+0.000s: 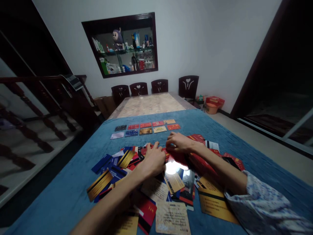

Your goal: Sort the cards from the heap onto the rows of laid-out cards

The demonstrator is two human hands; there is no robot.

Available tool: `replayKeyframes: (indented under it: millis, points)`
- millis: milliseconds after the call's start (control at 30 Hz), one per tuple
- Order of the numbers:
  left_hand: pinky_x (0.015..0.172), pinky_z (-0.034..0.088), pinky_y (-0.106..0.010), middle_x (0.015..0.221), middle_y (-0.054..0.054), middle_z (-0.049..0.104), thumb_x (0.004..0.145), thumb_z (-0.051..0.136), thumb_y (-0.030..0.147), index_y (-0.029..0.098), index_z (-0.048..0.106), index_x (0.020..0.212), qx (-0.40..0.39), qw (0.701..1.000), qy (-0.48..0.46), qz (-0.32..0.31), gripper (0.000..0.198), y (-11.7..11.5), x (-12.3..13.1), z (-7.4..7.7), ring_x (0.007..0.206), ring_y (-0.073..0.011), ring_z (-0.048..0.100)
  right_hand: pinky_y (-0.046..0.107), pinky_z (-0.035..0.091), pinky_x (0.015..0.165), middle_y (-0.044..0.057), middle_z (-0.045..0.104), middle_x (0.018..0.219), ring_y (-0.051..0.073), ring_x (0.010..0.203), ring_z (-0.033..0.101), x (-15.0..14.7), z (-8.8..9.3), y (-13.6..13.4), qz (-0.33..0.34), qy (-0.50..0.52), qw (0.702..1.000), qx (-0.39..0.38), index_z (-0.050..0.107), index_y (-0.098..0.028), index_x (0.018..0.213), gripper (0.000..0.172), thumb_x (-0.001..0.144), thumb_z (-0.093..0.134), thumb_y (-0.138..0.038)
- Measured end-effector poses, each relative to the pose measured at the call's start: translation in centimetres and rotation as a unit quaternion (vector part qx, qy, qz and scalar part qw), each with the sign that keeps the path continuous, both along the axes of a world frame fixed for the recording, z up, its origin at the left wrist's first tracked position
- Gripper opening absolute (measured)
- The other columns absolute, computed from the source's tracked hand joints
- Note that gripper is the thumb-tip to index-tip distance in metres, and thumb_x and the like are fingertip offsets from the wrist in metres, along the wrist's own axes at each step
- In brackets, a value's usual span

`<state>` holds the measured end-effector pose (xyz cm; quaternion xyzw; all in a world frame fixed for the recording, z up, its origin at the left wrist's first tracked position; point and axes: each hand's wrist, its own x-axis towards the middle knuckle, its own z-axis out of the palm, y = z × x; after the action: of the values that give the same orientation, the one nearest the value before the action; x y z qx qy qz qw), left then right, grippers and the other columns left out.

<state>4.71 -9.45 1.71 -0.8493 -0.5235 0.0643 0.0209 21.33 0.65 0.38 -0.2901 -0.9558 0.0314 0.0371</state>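
A loose heap of bank-style cards in red, blue, gold and black lies on the blue cloth (80, 182) before me. My left hand (154, 159) rests on the heap's far side, its fingers spread and touching cards. Just to its right, my right hand (179, 142) is bent in a pinch over the red cards; what its fingertips hold is hidden. A gold card (99, 185) lies at the heap's left, and a cream card (172, 217) is nearest to me. Beyond my hands, two rows of cards lie face up, among them a brown-gold card (145, 131) and a purple-white card (117, 135).
The cloth covers the near part of a long table (154, 103). Dark chairs (159, 86) stand at its far end. A wooden stair railing (31, 111) is on the left; an orange bucket (211, 108) stands at the right. A lit wall shelf (127, 52) holds bottles and a plush toy.
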Motion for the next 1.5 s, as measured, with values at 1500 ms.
replayKeyframes:
  millis: [1500]
  points:
    - [0.098, 0.049, -0.038, 0.107, -0.010, 0.072, 0.086, 0.050, 0.009, 0.017, 0.075, 0.114, 0.085, 0.934, -0.334, 0.098, 0.038, 6.5, -4.8, -3.7, 0.104, -0.0226, 0.061, 0.026, 0.038, 0.073, 0.010, 0.071, 0.095, 0.020, 0.090, 0.060, -0.2, -3.4, 1.5, -0.103, 0.117, 0.987, 0.034, 0.072, -0.019, 0.113, 0.029, 0.094, 0.049, -0.020]
